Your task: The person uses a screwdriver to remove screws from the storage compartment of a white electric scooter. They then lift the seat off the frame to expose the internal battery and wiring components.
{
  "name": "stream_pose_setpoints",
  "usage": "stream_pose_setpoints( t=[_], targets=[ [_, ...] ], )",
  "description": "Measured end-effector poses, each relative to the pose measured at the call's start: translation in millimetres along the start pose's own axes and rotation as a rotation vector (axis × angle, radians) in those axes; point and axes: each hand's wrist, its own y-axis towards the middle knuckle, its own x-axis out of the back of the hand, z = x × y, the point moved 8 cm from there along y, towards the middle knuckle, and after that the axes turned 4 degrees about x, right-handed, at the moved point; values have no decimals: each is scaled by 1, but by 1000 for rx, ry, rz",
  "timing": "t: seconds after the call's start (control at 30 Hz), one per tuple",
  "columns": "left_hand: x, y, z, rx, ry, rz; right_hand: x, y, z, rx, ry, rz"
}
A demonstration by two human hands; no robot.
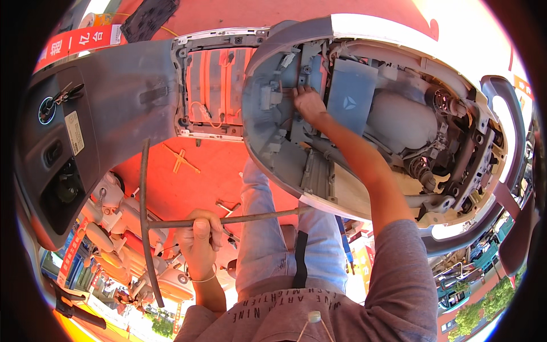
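My left hand [200,239] is closed around the shaft of a dark T-handle wrench [256,217]. Its long crossbar stands to the left of the hand, and the shaft's tip points right, near the edge of a scooter's grey body shell [268,134]. My right hand [310,105] reaches inside that opened body, fingers bent together against a dark bracket. What those fingers grip, if anything, is too small to make out. Just right of the hand sits a blue-grey flat cover [350,94].
Orange-striped battery packs [219,85] lie in the frame at left, beside a dark panel with a key in it [62,94]. Coil springs [421,171] and wiring show at right. A yellow T-shaped tool [181,159] and another tool [228,208] lie on the red floor.
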Motion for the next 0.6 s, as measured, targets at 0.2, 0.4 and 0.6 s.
stream_pose_setpoints(
  t=[0.2, 0.4, 0.6],
  targets=[
    [-6, 1, 4, 40, -16, 58, -2, -4, -18, -310, 255, 249],
    [-9, 3, 4, 53, -24, 79, 4, -3, 1, 105, -16, 59],
    [-32, 10, 4, 75, -49, 164, 1, -2, -6, 41, 55, 146]
  ],
)
